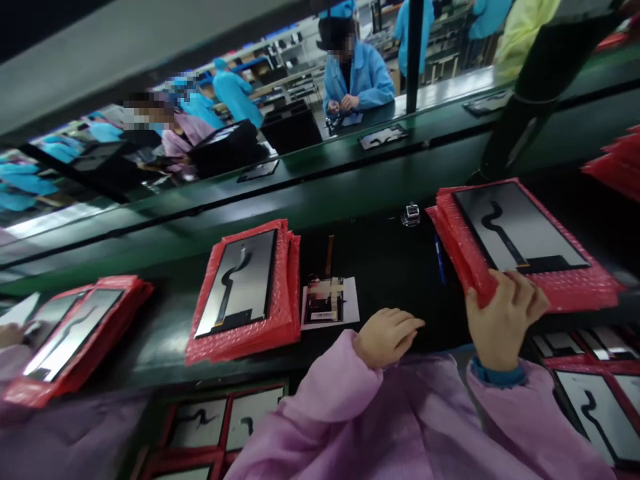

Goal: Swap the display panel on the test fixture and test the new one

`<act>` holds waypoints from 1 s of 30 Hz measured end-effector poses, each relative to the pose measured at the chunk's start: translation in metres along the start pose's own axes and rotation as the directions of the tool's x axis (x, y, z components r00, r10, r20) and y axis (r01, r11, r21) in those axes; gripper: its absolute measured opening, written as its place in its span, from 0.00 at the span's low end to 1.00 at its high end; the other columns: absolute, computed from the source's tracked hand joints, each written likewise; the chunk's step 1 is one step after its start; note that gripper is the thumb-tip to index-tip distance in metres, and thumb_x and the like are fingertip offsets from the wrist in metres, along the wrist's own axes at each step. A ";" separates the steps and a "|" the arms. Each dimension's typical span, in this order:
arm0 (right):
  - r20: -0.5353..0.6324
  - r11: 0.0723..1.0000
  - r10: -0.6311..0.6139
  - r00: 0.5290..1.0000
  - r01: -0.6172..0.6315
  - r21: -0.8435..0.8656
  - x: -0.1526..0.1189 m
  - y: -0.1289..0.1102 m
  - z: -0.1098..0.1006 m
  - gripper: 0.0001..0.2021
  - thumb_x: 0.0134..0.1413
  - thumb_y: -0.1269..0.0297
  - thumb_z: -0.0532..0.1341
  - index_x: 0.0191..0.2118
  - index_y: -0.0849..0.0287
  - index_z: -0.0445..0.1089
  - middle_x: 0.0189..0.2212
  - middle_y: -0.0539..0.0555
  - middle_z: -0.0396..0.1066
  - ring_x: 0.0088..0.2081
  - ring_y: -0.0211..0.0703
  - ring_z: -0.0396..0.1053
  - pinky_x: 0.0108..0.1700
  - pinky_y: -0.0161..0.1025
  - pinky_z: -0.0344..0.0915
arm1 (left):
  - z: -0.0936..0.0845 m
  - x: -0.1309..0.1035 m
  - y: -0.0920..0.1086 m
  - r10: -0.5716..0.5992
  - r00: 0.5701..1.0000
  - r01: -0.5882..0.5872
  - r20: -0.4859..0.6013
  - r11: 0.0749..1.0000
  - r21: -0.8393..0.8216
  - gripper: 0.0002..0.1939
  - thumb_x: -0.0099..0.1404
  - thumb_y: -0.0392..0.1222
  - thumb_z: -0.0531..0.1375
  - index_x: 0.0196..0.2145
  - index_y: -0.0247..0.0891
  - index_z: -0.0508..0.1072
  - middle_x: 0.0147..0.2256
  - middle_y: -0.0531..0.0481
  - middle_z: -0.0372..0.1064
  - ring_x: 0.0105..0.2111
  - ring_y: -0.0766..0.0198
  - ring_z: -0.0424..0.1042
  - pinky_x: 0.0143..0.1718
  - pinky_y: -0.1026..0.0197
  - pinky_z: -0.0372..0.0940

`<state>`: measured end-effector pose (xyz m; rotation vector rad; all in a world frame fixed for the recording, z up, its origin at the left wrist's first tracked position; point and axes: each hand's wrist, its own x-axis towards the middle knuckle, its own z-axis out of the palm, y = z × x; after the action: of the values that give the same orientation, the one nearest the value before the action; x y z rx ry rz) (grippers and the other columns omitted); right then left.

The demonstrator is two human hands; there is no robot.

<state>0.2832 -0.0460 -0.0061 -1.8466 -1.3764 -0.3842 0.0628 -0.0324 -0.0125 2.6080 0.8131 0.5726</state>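
Observation:
My right hand [505, 317] is at the near edge of a stack of red bubble-wrap bags [580, 293] on the right. Its thumb and curled fingers close around a fold of the red wrap, with the fingertips at the edge of a display panel [535, 220]. That panel is silvery with a dark curved flex cable and lies on top of the stack. My left hand [390, 337] hovers by the bench's near edge, empty, its fingers stretched to the right. Left of it, a small circuit board with tan tape [325, 300] lies on a white sheet [352, 300].
Another red stack with a panel [240, 283] stands left of centre. A blue pen [440, 259] and a small metallic part [411, 215] lie on the dark bench. Trays of panels [200, 423] sit below. A neighbour's hand [11, 335] is far left; a co-worker [357, 77] sits opposite.

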 end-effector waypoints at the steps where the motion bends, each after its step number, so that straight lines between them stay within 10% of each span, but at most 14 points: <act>1: -0.010 1.000 0.021 1.000 -0.021 -0.009 0.000 0.011 -0.001 0.17 0.63 0.60 0.60 0.53 0.63 0.70 0.57 0.70 0.66 0.59 0.68 0.62 0.59 0.68 0.59 | 0.004 0.009 0.003 -0.027 0.999 0.024 -0.031 0.996 -0.090 0.15 0.74 0.37 0.50 0.50 0.37 0.75 0.44 0.44 0.79 0.43 0.59 0.77 0.45 0.56 0.72; 6: -0.057 0.998 0.018 0.998 -0.015 0.061 0.003 0.047 0.000 0.12 0.66 0.56 0.59 0.39 0.59 0.74 0.44 0.64 0.75 0.48 0.59 0.71 0.54 0.60 0.63 | 0.021 0.060 0.015 -0.275 0.960 0.187 -0.049 0.765 -0.617 0.13 0.70 0.41 0.56 0.48 0.37 0.75 0.44 0.43 0.77 0.43 0.60 0.77 0.49 0.56 0.72; 13: 0.069 0.915 -0.372 0.926 0.353 0.193 -0.001 0.031 -0.031 0.04 0.66 0.69 0.59 0.39 0.56 0.71 0.38 0.54 0.75 0.43 0.50 0.66 0.49 0.49 0.62 | 0.036 0.133 0.034 -0.570 0.764 0.343 0.304 -0.041 -0.938 0.17 0.64 0.53 0.65 0.37 0.38 0.68 0.29 0.53 0.69 0.28 0.68 0.71 0.35 0.62 0.69; 17: 0.170 0.837 -0.528 0.832 0.477 0.267 -0.011 0.014 -0.049 0.05 0.64 0.72 0.59 0.43 0.57 0.70 0.39 0.55 0.74 0.46 0.50 0.64 0.49 0.48 0.62 | 0.034 0.139 0.040 -0.641 0.748 0.202 0.172 -0.027 -0.979 0.25 0.49 0.48 0.76 0.38 0.37 0.69 0.33 0.54 0.70 0.32 0.69 0.69 0.39 0.64 0.66; 21: 0.118 0.851 -0.468 0.876 0.411 0.326 -0.013 0.008 -0.064 0.08 0.66 0.66 0.60 0.48 0.57 0.70 0.44 0.57 0.73 0.49 0.50 0.66 0.52 0.49 0.63 | 0.021 0.111 0.035 -0.605 0.783 0.133 0.148 -0.070 -0.989 0.29 0.47 0.49 0.77 0.41 0.36 0.71 0.36 0.52 0.73 0.35 0.65 0.71 0.43 0.61 0.67; 25: 0.100 0.945 -0.103 0.990 0.066 0.319 -0.010 0.008 -0.052 0.11 0.66 0.58 0.60 0.50 0.55 0.70 0.46 0.58 0.72 0.49 0.50 0.69 0.53 0.50 0.65 | 0.001 0.067 0.007 -0.689 0.710 0.159 0.146 -0.045 -0.986 0.30 0.48 0.50 0.76 0.44 0.37 0.71 0.37 0.52 0.75 0.35 0.63 0.74 0.43 0.58 0.68; 30: 0.487 0.638 0.185 0.854 -0.481 0.602 -0.008 -0.002 0.008 0.22 0.58 0.47 0.64 0.52 0.55 0.67 0.49 0.59 0.71 0.45 0.47 0.74 0.48 0.49 0.73 | -0.017 0.024 -0.038 -0.802 0.594 0.174 0.059 0.057 -0.983 0.33 0.46 0.52 0.76 0.45 0.38 0.70 0.40 0.49 0.77 0.39 0.59 0.76 0.46 0.55 0.71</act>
<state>0.2763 -0.0452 -0.0158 -1.4796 -1.1283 0.6828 0.0556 0.0142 -0.0080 0.8216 1.0335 1.1089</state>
